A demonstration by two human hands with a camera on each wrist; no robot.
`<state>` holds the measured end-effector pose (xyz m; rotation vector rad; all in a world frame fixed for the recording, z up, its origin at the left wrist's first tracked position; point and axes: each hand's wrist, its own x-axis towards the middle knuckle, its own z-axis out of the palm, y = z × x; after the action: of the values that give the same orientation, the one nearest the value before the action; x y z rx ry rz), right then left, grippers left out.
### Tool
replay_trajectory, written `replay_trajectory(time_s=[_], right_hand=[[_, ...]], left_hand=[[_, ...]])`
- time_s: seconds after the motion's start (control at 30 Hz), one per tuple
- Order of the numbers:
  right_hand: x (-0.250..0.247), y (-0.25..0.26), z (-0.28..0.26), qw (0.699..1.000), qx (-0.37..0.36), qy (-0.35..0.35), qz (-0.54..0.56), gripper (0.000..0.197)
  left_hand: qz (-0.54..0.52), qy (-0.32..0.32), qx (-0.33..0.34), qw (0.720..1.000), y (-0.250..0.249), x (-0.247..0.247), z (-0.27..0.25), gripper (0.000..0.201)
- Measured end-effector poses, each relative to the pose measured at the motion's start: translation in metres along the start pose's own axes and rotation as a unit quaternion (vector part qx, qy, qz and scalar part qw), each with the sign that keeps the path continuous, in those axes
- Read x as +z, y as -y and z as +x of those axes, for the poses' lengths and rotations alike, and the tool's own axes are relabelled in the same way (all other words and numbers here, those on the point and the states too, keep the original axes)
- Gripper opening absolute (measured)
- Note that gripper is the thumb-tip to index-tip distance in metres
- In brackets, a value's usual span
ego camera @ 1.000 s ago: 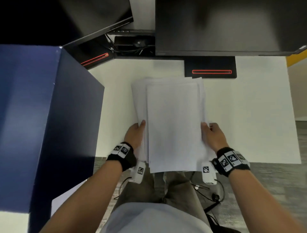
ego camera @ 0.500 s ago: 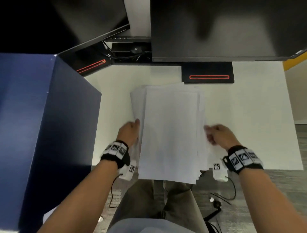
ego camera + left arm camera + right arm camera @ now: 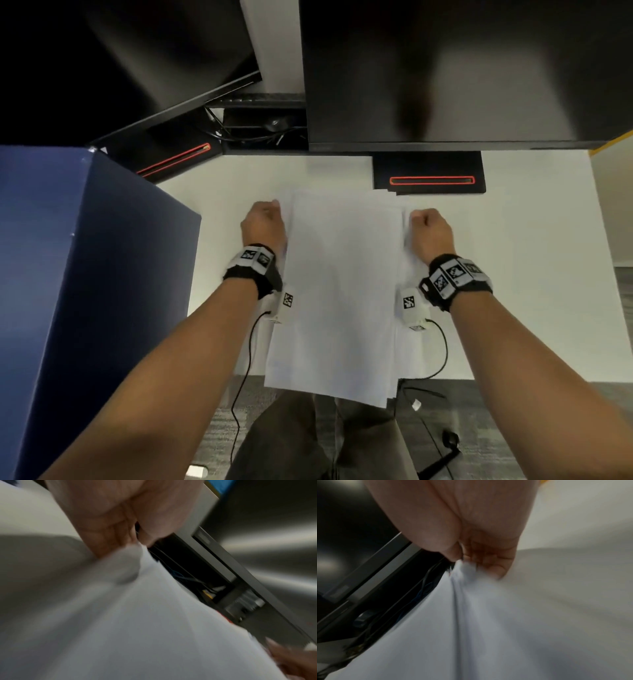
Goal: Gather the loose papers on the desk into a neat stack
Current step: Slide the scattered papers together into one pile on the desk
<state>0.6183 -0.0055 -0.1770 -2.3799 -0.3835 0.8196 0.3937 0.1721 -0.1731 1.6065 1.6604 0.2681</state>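
Paper stack (image 3: 342, 291) sits mid-counter (image 3: 531, 274), near end overhanging the front edge. Left hand (image 3: 263, 222) and right hand (image 3: 430, 229) pinch its far corners, grips curled on the sheets. Both wrist views are motion-blurred; fingertips are hidden from the head view. No readable text on the sheets.

Both wrist views motion-blurred.

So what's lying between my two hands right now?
The paper stack, in the head view: left hand holds its left edge, right hand its right.
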Motion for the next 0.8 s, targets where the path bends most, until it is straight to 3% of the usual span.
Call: replay_trajectory(time_s=[0.1,0.17,0.4,0.47,0.53,0.67,0.73,0.8], right_hand=[[-0.010,-0.022,-0.007,0.998,0.024,0.035,-0.042,0.049],[-0.004,-0.021,-0.013,0.993,0.014,0.082,-0.085,0.041],[0.012,0.002,-0.010,0.993,0.006,0.076,-0.087,0.026],[0.001,-0.004,-0.017,0.996,0.005,0.063,-0.062,0.034],[-0.011,-0.020,-0.028,0.998,0.017,0.038,-0.052,0.055],[0.006,-0.034,-0.069,0.997,0.059,0.053,-0.024,0.098],[0.029,-0.027,-0.084,0.995,0.068,0.067,0.009,0.100],[0.043,-0.027,-0.089,0.990,0.099,0.086,0.048,0.086]], left_hand=[[0.068,0.058,0.020,0.996,0.014,-0.009,0.010,0.043],[0.090,0.060,0.036,0.994,0.016,-0.007,0.007,0.050],[-0.005,0.055,0.024,0.998,-0.002,0.002,-0.007,0.045],[-0.035,0.058,-0.016,0.998,-0.006,-0.007,-0.011,0.045],[-0.026,0.067,-0.061,0.996,0.001,-0.019,-0.021,0.057],[0.027,0.137,-0.037,0.989,0.024,-0.014,-0.054,0.094],[0.038,0.184,-0.044,0.981,0.031,0.000,-0.064,0.097],[-0.011,0.227,-0.061,0.972,0.043,0.005,-0.072,0.081]])
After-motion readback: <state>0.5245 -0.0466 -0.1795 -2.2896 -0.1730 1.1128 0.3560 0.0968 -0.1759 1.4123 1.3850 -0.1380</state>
